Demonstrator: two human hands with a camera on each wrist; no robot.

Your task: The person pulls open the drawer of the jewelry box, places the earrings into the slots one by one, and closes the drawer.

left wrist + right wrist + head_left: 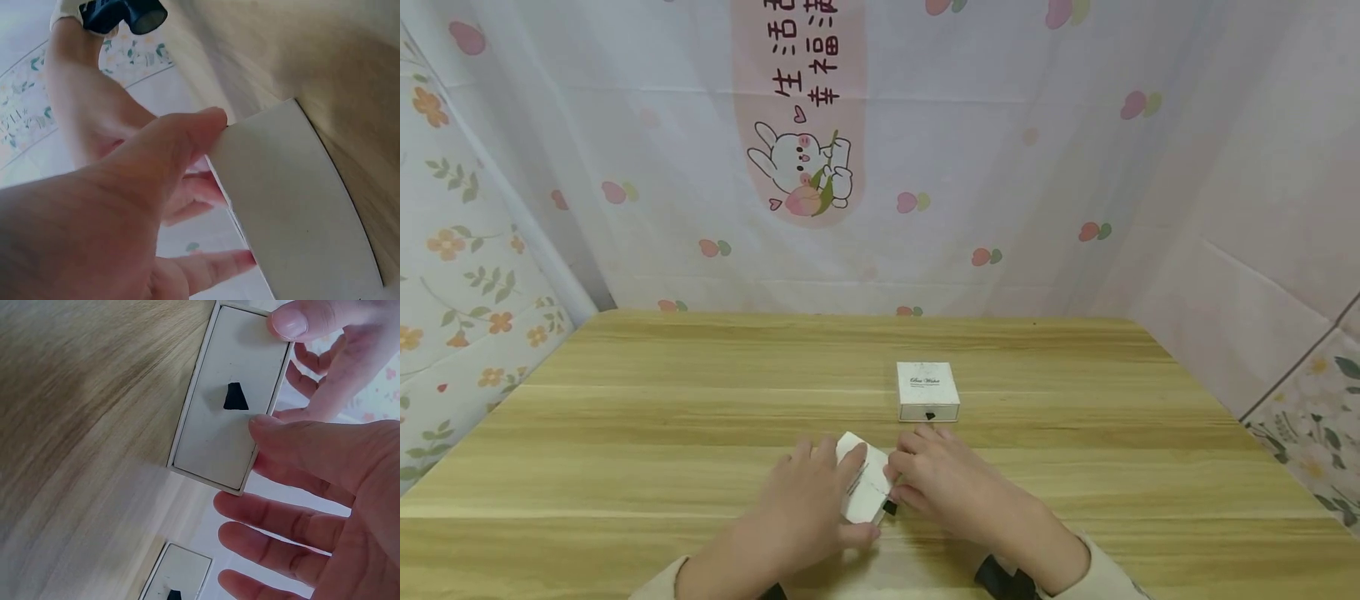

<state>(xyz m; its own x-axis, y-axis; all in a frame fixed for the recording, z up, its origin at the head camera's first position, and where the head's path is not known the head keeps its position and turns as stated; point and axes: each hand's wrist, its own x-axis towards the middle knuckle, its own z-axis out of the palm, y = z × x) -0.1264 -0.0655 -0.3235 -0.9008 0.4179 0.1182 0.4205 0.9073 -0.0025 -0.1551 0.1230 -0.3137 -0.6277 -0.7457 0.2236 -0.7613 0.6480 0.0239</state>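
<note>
A small white drawer-style box (871, 483) sits at an angle on the table between both hands. My left hand (801, 504) grips it, fingers over the lettered top and thumb at the near corner. The thumb of my right hand (951, 479) presses the edge of the drawer front (212, 447), beside a black pull tab (235, 397); its index finger lies over the top, while the other fingers are spread apart. The drawer front looks flush with the sleeve. In the left wrist view a plain white side of the box (294, 200) shows.
A second white box (927, 385) with dark lettering and a black tab stands farther back, just beyond the right hand. The wooden table (700, 358) meets a printed curtain (970, 167) behind. A black wrist device (1000, 579) shows by the right sleeve.
</note>
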